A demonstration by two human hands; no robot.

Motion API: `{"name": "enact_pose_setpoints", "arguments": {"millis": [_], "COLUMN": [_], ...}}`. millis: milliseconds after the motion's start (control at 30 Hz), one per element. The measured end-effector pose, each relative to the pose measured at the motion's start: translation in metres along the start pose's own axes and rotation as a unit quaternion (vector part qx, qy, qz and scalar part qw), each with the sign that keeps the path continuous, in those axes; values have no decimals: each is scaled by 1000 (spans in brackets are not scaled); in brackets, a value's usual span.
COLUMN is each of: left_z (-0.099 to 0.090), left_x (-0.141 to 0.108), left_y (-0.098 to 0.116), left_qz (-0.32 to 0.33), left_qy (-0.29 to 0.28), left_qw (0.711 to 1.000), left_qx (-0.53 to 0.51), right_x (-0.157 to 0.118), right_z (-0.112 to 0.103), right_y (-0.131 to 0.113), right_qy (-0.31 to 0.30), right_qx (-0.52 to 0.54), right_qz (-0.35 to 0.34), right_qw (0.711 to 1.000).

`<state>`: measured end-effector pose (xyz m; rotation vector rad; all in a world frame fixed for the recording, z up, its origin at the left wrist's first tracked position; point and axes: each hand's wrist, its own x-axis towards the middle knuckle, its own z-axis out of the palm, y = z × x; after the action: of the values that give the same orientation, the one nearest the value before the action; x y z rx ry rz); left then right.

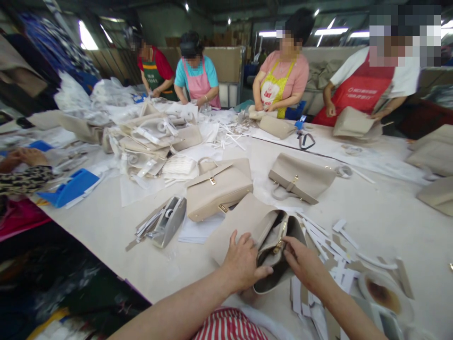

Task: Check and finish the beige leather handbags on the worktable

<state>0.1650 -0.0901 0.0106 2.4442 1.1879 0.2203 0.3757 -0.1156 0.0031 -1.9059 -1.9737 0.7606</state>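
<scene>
A beige handbag (230, 219) lies in front of me with its mouth open, showing a dark lining and a gold zipper (284, 225). My left hand (242, 259) holds the bag by the side of its opening, fingers over the beige leather and thumb across the near end of the mouth. At the zipper's near end, my right hand (300, 259) is closed, thumb and forefinger pinching the gold zipper pull (278, 246). Just beyond stands a similar handbag (221, 186) with a gold clasp. Another beige bag (300, 177) lies on its side to the right.
A tape dispenser (170, 222) sits left, a blue dispenser (72, 186) farther left. Paper strips (339, 264) and a tape roll (384, 295) lie right. Bags and wrapping (152, 137) are heaped at the back left. Several co-workers stand across the table (141, 264); another's hands (26, 160) are left.
</scene>
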Motion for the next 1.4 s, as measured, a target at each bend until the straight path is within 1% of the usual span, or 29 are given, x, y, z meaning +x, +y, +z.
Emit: {"name": "enact_pose_setpoints", "arguments": {"millis": [100, 200, 300, 400, 500, 600, 733, 833, 933, 1000, 1100, 1167, 1233, 1300, 1333, 1400], "left_z": [6, 12, 15, 17, 17, 16, 15, 17, 22, 25, 22, 13, 1, -9, -12, -14], "left_x": [-6, -10, -11, -12, -11, -11, -11, -12, -14, -18, -19, -10, 10, 40, 57, 91], "left_y": [3, 6, 9, 11, 13, 13, 12, 10, 7, 4, 0, 0, 4, 10, 14, 21], "left_qz": [7, 17, 24, 37, 48, 36, 31, 27, 30, 41, 51, 42, 4, -55, -80, -102], "left_qy": [2, 12, 15, 6, -1, -11, -22, -20, -17, -15, -18, -35, -50, -66, -83, -122], "left_qw": [1000, 1000, 999, 999, 999, 999, 999, 999, 999, 999, 998, 996, 994, 991, 988, 983], "left_qx": [-1, -13, -30, -32, -16, 7, 7, 1, -5, -11, -38, -69, -97, -106, -103, -94], "right_x": [7, 10, 12, 17, 22, 24, 21, 19, 21, 22, 20, 17, 14, 12, 12, 12], "right_z": [-1, 4, 11, 16, 18, 19, 22, 19, 11, 6, 2, 4, 9, 14, 16, 19], "right_y": [-14, -31, -43, -48, -51, -54, -50, -39, -27, -21, -17, -18, -19, -19, -18, -17], "right_qy": [7, 24, 25, 10, 6, 12, 16, -22, -44, -28, 3, 14, 20, 26, 30, 38], "right_qx": [-22, -117, -209, -270, -320, -347, -353, -320, -278, -259, -228, -202, -181, -168, -164, -161], "right_qz": [62, 86, 88, 75, 51, 41, 31, 25, 48, 63, 53, 40, 37, 45, 53, 71], "right_qw": [998, 989, 974, 960, 946, 937, 935, 947, 958, 963, 972, 978, 983, 984, 985, 984]}}
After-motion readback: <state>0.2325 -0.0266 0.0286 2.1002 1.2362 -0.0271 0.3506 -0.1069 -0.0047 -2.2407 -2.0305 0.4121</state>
